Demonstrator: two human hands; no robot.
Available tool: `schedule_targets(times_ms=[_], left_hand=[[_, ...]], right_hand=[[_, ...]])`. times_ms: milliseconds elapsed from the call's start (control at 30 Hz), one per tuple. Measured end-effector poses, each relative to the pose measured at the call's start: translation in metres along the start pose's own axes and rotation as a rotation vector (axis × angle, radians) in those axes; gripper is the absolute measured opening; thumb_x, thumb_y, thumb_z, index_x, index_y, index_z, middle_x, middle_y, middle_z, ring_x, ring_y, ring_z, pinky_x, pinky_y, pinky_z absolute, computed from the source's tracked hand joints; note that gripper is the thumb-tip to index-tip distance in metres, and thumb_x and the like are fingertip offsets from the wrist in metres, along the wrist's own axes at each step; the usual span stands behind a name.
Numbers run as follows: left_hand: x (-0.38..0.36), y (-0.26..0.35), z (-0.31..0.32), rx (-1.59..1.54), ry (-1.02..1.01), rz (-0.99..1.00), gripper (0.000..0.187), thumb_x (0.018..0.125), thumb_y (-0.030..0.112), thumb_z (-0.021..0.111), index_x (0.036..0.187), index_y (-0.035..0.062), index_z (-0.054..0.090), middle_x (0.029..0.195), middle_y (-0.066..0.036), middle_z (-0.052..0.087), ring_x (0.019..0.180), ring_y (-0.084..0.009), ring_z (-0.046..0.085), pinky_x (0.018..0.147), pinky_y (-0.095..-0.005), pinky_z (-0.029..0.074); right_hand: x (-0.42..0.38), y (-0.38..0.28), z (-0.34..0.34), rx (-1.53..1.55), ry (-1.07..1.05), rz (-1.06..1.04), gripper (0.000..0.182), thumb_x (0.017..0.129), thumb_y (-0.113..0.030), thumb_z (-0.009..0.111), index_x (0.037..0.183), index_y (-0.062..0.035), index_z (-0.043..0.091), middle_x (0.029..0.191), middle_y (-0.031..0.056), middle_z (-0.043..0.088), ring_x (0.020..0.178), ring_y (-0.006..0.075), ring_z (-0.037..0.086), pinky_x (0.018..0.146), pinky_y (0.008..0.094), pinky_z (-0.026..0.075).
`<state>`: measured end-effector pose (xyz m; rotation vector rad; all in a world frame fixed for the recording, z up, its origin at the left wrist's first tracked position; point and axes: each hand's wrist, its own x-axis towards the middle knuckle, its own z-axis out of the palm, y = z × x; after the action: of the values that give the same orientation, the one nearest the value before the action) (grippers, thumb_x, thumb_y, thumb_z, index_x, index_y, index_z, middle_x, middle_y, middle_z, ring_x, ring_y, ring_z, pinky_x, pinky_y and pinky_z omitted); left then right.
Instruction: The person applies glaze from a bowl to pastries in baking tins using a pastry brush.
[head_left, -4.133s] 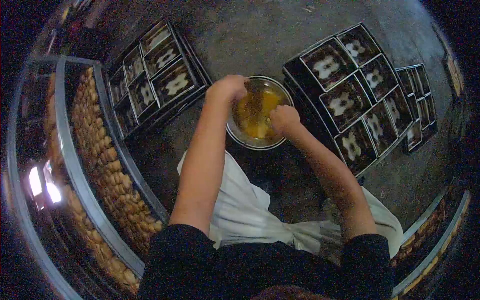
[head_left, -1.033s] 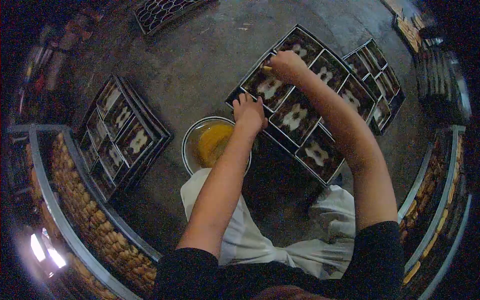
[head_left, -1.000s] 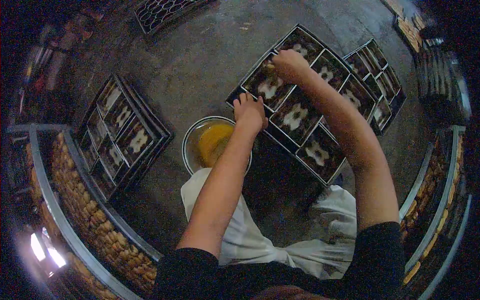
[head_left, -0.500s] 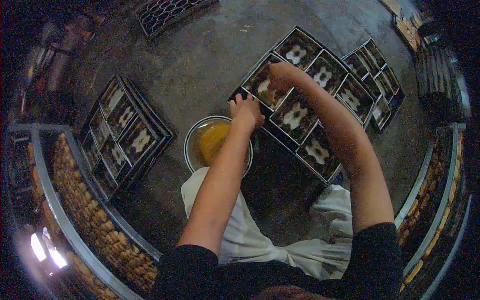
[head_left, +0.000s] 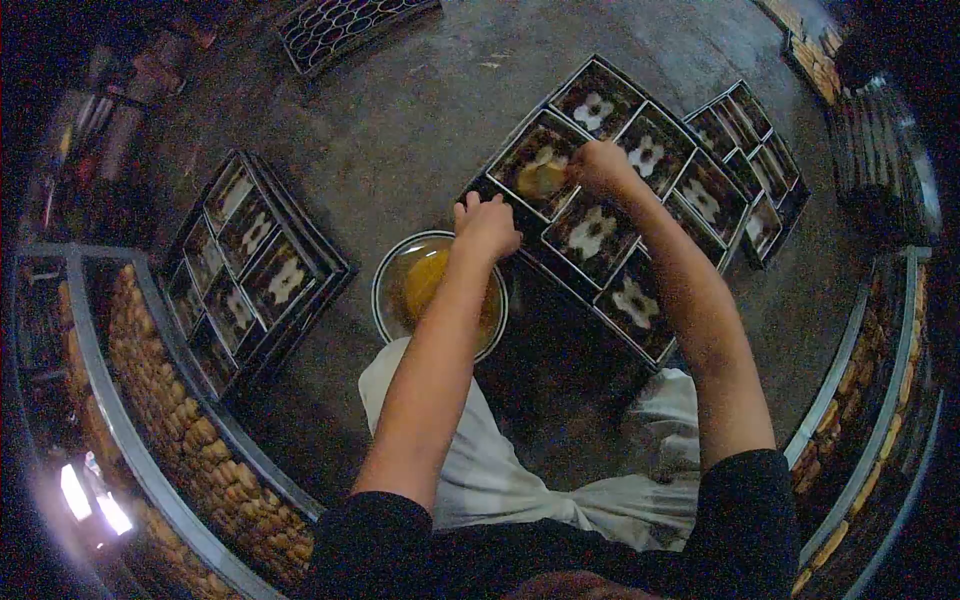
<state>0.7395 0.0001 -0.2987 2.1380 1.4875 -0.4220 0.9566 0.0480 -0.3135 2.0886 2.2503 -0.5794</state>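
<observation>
My right hand (head_left: pixel 605 168) is closed above a compartment of the black tray set (head_left: pixel 562 262), and what it grips is hidden under the fingers. A yellowish-brown patch or soft thing (head_left: pixel 543 178) shows beside its knuckles, inside that compartment. At the tray set's near left corner, my left hand (head_left: pixel 487 228) rests with fingers spread on the rim. Below that hand sits a round bowl (head_left: pixel 378 290) with yellow-brown liquid (head_left: pixel 424 280) in it, partly covered by my left forearm. Pale blotches mark the bottoms of the tray's compartments.
A stack of similar compartment trays (head_left: pixel 318 268) stands on the floor at left; another tray set (head_left: pixel 772 190) lies at far right. Racks of browned baked pieces flank me, left (head_left: pixel 190 410) and right (head_left: pixel 850 400). A crate with round openings (head_left: pixel 350 30) lies at the back.
My right hand has moved right and slightly down across the tray, uncovering more of the compartment and the yellowish-brown patch. My left hand stays near the corner, its fingers shifted slightly.
</observation>
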Motion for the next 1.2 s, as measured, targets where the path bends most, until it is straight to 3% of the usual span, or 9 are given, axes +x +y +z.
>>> schedule_targets(times_ms=[133, 233, 367, 533, 633, 833, 967, 1167, 1200], left_hand=[[-0.015, -0.006, -0.019, -0.075, 0.065, -0.023, 0.036, 0.075, 0.022, 0.06, 0.107, 0.0071, 0.059, 0.121, -0.007, 0.052, 0.116, -0.0312, 0.039, 0.096, -0.0468, 0.03], [-0.02, -0.031, -0.019, -0.119, 0.09, -0.097, 0.034, 0.073, 0.017, 0.059, 0.106, 0.0099, 0.06, 0.114, -0.009, 0.057, 0.113, -0.0302, 0.044, 0.095, -0.0452, 0.033], [-0.027, -0.065, -0.017, -0.11, 0.026, -0.202, 0.037, 0.071, 0.012, 0.057, 0.108, 0.0118, 0.059, 0.114, -0.011, 0.057, 0.11, -0.0312, 0.05, 0.093, -0.0455, 0.037], [-0.044, -0.121, 0.003, -0.085, 0.024, -0.237, 0.045, 0.071, 0.009, 0.055, 0.116, 0.0132, 0.054, 0.119, -0.011, 0.054, 0.111, -0.0289, 0.051, 0.093, -0.0457, 0.039], [-0.067, -0.137, -0.002, -0.095, 0.028, -0.344, 0.049, 0.071, 0.009, 0.054, 0.12, 0.0145, 0.051, 0.121, -0.011, 0.052, 0.113, -0.0283, 0.049, 0.093, -0.0456, 0.04], [-0.096, -0.16, -0.003, -0.199, 0.072, -0.404, 0.051, 0.07, 0.008, 0.053, 0.121, 0.0139, 0.051, 0.121, -0.011, 0.052, 0.112, -0.0296, 0.05, 0.093, -0.0442, 0.04], [-0.092, -0.163, -0.003, -0.206, 0.067, -0.371, 0.053, 0.068, 0.008, 0.055, 0.121, 0.0134, 0.051, 0.121, -0.013, 0.052, 0.112, -0.0296, 0.05, 0.092, -0.0428, 0.041], [-0.07, -0.136, -0.01, -0.21, 0.076, -0.259, 0.056, 0.067, 0.009, 0.056, 0.122, 0.0132, 0.049, 0.12, -0.015, 0.052, 0.111, -0.0301, 0.05, 0.093, -0.0414, 0.041], [-0.067, -0.129, -0.014, -0.206, 0.07, -0.227, 0.055, 0.068, 0.009, 0.056, 0.122, 0.0128, 0.049, 0.12, -0.015, 0.052, 0.111, -0.0302, 0.05, 0.093, -0.0407, 0.041]], right_hand=[[-0.054, -0.028, -0.033, -0.07, 0.324, 0.064, 0.024, 0.075, -0.026, 0.06, 0.074, -0.0033, 0.065, 0.067, 0.0203, 0.06, 0.066, 0.0348, 0.06, 0.062, 0.0425, 0.049], [-0.097, -0.05, -0.046, 0.231, 0.192, -0.102, 0.02, 0.076, -0.022, 0.059, 0.073, -0.0028, 0.063, 0.065, 0.0192, 0.058, 0.06, 0.0347, 0.058, 0.057, 0.041, 0.046], [-0.132, -0.078, -0.014, 0.264, -0.064, -0.279, 0.019, 0.076, -0.021, 0.058, 0.071, -0.0026, 0.062, 0.065, 0.0173, 0.058, 0.058, 0.0343, 0.057, 0.054, 0.0409, 0.045], [-0.133, -0.142, 0.051, -0.013, -0.257, -0.399, 0.022, 0.073, -0.026, 0.061, 0.069, -0.0049, 0.064, 0.066, 0.0158, 0.06, 0.063, 0.0338, 0.059, 0.059, 0.0423, 0.049], [-0.124, -0.17, 0.092, -0.087, -0.225, -0.534, 0.023, 0.071, -0.029, 0.062, 0.069, -0.0055, 0.065, 0.065, 0.0151, 0.061, 0.063, 0.0326, 0.061, 0.06, 0.0428, 0.05], [-0.106, -0.183, 0.138, -0.113, -0.299, -0.53, 0.025, 0.068, -0.03, 0.063, 0.071, -0.0048, 0.066, 0.069, 0.0169, 0.062, 0.069, 0.0325, 0.063, 0.063, 0.0406, 0.051], [-0.1, -0.173, 0.125, -0.122, -0.309, -0.437, 0.03, 0.07, -0.034, 0.064, 0.076, -0.0046, 0.067, 0.069, 0.0161, 0.063, 0.069, 0.0318, 0.063, 0.064, 0.0418, 0.051], [-0.084, -0.127, 0.086, 0.159, -0.39, -0.42, 0.03, 0.075, -0.035, 0.064, 0.088, -0.0082, 0.068, 0.077, 0.0168, 0.064, 0.071, 0.0319, 0.062, 0.067, 0.0374, 0.05], [-0.085, -0.116, 0.085, 0.281, -0.392, -0.441, 0.028, 0.077, -0.031, 0.063, 0.089, -0.0066, 0.067, 0.077, 0.0165, 0.064, 0.071, 0.0282, 0.062, 0.066, 0.035, 0.048]])
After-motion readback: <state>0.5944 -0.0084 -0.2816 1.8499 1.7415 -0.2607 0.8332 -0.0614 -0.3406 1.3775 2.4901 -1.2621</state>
